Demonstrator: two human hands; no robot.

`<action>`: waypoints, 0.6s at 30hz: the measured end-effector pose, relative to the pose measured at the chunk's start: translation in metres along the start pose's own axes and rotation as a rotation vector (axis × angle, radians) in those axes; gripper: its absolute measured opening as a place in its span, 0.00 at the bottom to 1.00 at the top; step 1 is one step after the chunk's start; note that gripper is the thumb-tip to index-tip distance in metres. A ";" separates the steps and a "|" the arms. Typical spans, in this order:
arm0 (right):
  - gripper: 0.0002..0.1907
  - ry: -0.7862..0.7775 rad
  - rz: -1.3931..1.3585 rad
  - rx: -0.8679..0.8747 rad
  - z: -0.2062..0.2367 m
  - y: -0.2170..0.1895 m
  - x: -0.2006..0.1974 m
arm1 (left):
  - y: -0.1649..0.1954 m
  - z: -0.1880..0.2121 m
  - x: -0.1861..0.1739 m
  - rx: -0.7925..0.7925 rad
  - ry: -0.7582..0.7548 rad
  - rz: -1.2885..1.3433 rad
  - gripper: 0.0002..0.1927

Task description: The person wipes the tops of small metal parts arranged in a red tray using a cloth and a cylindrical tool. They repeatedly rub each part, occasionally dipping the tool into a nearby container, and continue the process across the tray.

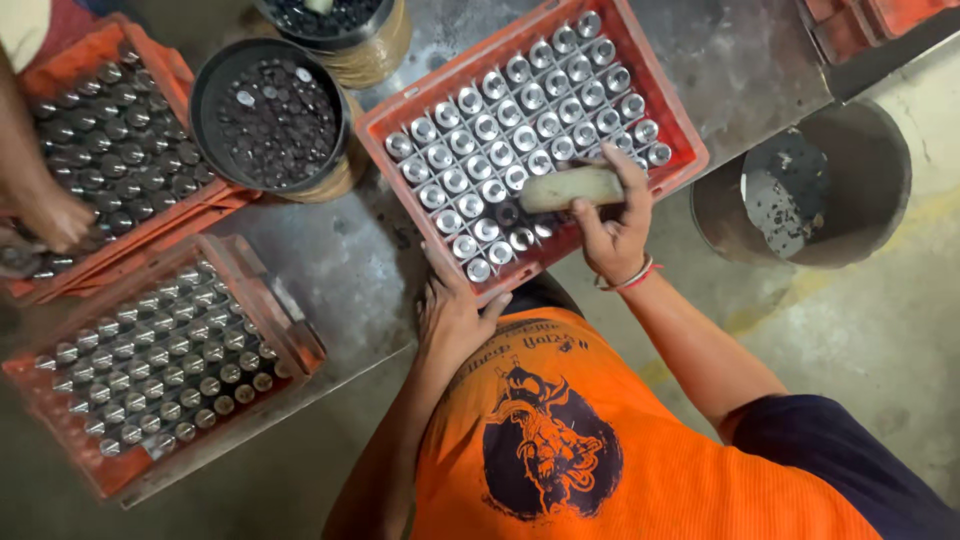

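A red plastic crate (672, 128) lies on the metal table, filled with rows of shiny metal cylinders (520, 110). My right hand (612, 232) holds a pale oblong block (566, 188) flat over the cylinders near the crate's front right side. My left hand (452, 312) grips the crate's near corner, fingers over the rim. My orange shirt fills the bottom of the view.
Two more red crates (290, 330) (165, 62) of metal cylinders lie at the left, and another person's hand (52, 215) rests in the farther one. A black bowl of dark discs (270, 110) stands between the crates. A round bucket (860, 190) is on the floor at right.
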State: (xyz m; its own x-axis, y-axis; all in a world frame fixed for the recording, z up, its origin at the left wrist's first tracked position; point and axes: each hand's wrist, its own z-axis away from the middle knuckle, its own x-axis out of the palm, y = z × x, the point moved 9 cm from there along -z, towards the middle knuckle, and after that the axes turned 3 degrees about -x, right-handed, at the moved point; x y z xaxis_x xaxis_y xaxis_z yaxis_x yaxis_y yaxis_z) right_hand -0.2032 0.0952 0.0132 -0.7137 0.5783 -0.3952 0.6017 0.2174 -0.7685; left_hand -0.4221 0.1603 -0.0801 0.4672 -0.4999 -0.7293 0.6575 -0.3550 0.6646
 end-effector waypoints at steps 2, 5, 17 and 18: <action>0.18 -0.166 0.068 -0.155 -0.001 -0.014 0.020 | -0.001 -0.001 0.002 -0.024 -0.041 -0.040 0.67; 0.29 -0.519 0.249 -0.114 0.003 -0.003 0.058 | -0.001 -0.002 0.003 -0.032 -0.058 -0.044 0.69; 0.30 -0.085 0.141 -0.044 -0.056 0.009 0.026 | -0.001 0.000 0.004 -0.031 -0.053 -0.068 0.68; 0.30 0.010 0.097 -0.049 -0.058 0.008 0.020 | -0.003 0.000 0.005 -0.063 -0.075 -0.050 0.68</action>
State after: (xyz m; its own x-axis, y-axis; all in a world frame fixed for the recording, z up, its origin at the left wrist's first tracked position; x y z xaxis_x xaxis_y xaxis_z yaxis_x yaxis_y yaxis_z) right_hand -0.1919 0.1543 0.0289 -0.6477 0.6060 -0.4617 0.6850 0.1979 -0.7012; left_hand -0.4220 0.1586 -0.0862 0.3892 -0.5415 -0.7451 0.7159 -0.3312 0.6146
